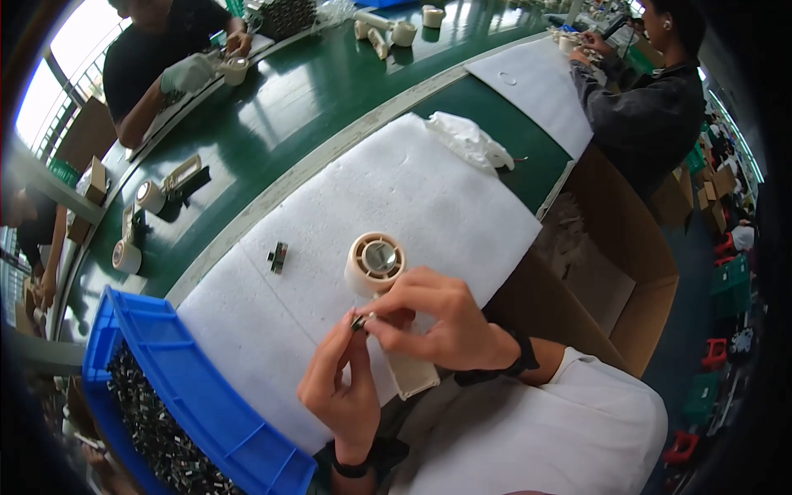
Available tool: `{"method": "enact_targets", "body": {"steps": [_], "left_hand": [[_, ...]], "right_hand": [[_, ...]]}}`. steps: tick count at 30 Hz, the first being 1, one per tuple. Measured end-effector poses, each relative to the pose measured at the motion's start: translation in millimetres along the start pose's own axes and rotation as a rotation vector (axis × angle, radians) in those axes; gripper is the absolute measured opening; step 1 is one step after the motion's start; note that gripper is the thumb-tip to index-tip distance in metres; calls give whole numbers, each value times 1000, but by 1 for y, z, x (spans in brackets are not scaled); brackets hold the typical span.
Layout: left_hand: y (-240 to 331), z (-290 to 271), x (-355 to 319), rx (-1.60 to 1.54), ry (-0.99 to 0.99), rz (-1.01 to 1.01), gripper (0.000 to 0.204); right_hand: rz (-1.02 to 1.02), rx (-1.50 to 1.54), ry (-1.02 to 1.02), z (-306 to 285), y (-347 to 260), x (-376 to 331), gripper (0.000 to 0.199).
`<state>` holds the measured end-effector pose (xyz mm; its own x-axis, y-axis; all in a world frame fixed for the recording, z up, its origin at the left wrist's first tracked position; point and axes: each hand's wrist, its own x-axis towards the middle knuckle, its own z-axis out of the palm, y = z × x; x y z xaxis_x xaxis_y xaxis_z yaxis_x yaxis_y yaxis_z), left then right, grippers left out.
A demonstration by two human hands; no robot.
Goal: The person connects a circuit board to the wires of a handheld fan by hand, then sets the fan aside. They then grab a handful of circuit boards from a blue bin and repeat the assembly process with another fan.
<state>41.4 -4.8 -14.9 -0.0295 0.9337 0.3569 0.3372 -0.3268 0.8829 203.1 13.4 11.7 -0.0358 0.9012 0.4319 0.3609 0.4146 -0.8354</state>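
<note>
My left hand (342, 384) pinches a small dark green circuit board (358, 323) between thumb and fingertips. From the right, my right hand (433, 320) closes its fingertips on the same board. Just beyond them a cream-coloured round housing (376, 260) rests on the white foam sheet (346, 198), with a slotted ring and a shiny disc in its middle. Its cream handle (411, 375) extends toward me, partly hidden under my right hand. A second small green circuit board (278, 257) lies apart on the foam, left of the housing.
A blue bin (210, 375) full of small dark parts (157, 421) stands at left. Crumpled white wrap (470, 140) lies at the foam's far edge. Cream housings (149, 196) sit on the green conveyor (272, 124). An open cardboard box (643, 330) is at right. Co-workers work across and at right.
</note>
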Motion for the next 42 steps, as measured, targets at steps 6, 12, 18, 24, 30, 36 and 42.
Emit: {"method": "enact_targets", "body": {"steps": [6, 12, 18, 24, 30, 36, 42], "left_hand": [[-15, -24, -3, -254, -58, -131, 30], [-31, -36, -11, -311, -46, -121, 32], [-33, -38, -12, -309, -46, -114, 32], [-36, -35, -13, -322, -37, -91, 31], [-37, -33, -16, -343, -61, -99, 31], [-37, -33, -13, -384, -99, -72, 32], [-33, -34, -10, -394, -157, -81, 31]], "right_hand": [[117, 37, -44, 14, -6, -13, 17], [151, 65, -70, 26, -5, -19, 19], [66, 0, -133, 26, 1, -20, 18], [22, 3, -182, 25, 1, -20, 16], [-60, -124, -207, 21, 2, -24, 16], [-124, -302, -63, 24, 1, -21, 16], [-246, -384, -41, 26, 4, -18, 19]]}}
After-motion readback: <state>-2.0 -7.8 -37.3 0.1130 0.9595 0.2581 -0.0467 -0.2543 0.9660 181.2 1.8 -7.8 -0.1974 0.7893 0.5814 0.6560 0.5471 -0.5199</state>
